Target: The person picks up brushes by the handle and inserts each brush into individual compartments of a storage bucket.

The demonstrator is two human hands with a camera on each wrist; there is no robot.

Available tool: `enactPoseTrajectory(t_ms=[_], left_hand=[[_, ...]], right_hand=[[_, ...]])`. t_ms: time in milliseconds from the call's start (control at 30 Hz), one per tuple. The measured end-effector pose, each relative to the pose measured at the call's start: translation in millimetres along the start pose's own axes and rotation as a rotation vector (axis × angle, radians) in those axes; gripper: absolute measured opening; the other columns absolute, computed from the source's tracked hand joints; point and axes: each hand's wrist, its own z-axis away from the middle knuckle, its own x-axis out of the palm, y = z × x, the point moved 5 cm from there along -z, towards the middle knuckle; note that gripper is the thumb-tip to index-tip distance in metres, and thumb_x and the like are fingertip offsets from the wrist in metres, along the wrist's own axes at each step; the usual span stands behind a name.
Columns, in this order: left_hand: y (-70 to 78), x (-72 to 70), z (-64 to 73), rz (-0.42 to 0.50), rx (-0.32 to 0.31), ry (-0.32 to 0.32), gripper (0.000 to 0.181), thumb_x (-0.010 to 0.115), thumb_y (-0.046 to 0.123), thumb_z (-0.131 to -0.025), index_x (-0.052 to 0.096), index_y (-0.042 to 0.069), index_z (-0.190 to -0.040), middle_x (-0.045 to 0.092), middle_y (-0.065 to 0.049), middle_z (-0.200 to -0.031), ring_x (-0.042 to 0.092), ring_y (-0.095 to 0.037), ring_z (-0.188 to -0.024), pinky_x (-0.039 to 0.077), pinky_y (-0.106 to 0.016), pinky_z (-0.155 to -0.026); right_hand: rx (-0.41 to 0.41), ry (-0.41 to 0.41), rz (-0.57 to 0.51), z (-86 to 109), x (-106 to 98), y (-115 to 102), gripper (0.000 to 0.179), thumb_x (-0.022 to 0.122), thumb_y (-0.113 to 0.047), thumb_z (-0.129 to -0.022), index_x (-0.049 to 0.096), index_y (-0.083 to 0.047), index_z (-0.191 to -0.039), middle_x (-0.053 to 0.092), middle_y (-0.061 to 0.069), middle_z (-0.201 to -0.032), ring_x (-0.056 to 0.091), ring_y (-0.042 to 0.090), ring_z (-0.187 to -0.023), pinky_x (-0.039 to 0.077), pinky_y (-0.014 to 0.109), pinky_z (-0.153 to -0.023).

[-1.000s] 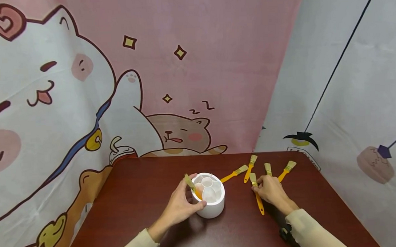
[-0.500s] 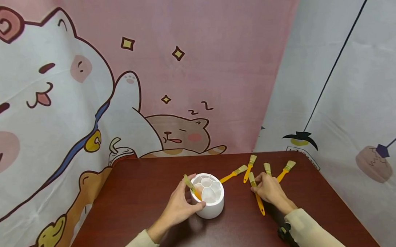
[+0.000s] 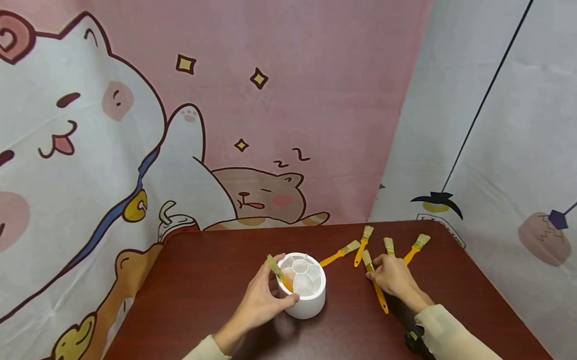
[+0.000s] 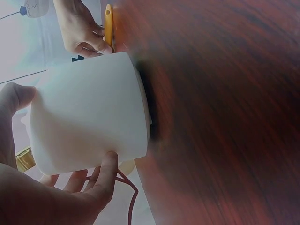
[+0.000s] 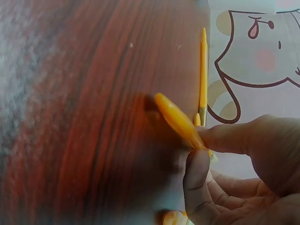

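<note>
My left hand (image 3: 264, 297) grips a round white divided holder (image 3: 309, 307) from its left side, thumb at the near rim and fingers round the back. One paintbrush (image 3: 275, 266) with an orange handle stands in it, leaning left, bristles up. The left wrist view shows the smooth white wall (image 4: 89, 112) of the holder between thumb and fingers. At the right, my right hand (image 3: 396, 277) pinches another orange-handled paintbrush (image 3: 378, 293) between thumb and fingertips, bristles pointing away. In the right wrist view its handle (image 5: 176, 117) slants over the table.
Several more paintbrushes lie on the dark red table (image 3: 201, 278): one brush (image 3: 340, 253) right of the holder, another brush (image 3: 363, 246) beside it, a brush (image 3: 417, 248) farther right, and one (image 3: 389, 245) partly hidden behind my right hand. A printed cloth (image 3: 338, 93) hangs behind the table.
The paintbrush in my right hand has turned slightly, its handle end shifting a little to the right. My left hand and the holder stay in place.
</note>
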Motion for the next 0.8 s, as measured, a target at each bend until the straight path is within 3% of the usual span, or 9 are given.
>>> enactPoseTrajectory(t_ms=[267, 500, 800], left_hand=[[-0.3, 0.4, -0.5, 0.002, 0.005, -0.002, 0.097, 0.096, 0.024, -0.078, 0.043, 0.032, -0.159, 0.063, -0.011, -0.142, 0.074, -0.025, -0.116, 0.063, -0.047, -0.092], [0.4, 0.4, -0.8, 0.0, 0.013, -0.001, 0.099, 0.096, 0.023, -0.079, 0.042, 0.023, -0.161, 0.063, -0.012, -0.142, 0.074, -0.027, -0.115, 0.064, -0.042, -0.091], [0.4, 0.5, 0.5, -0.018, 0.004, 0.001, 0.098, 0.096, 0.024, -0.078, 0.043, 0.025, -0.16, 0.064, -0.011, -0.142, 0.074, -0.022, -0.114, 0.064, -0.038, -0.089]], right_hand=[[-0.013, 0.025, -0.012, 1.8, -3, -1, 0.048, 0.086, -0.02, -0.091, 0.07, 0.012, -0.123, 0.073, 0.001, -0.076, 0.062, 0.013, -0.059, 0.052, 0.031, -0.057], [-0.025, 0.056, -0.029, 4.2, -8, -4, 0.042, 0.086, -0.018, -0.09, 0.072, 0.01, -0.118, 0.075, 0.004, -0.081, 0.064, 0.012, -0.061, 0.054, 0.028, -0.055], [-0.034, 0.137, -0.014, 10.1, -20, -10, 0.027, 0.087, -0.02, -0.089, 0.077, -0.001, -0.106, 0.072, 0.004, -0.082, 0.06, 0.014, -0.064, 0.05, 0.028, -0.056]])
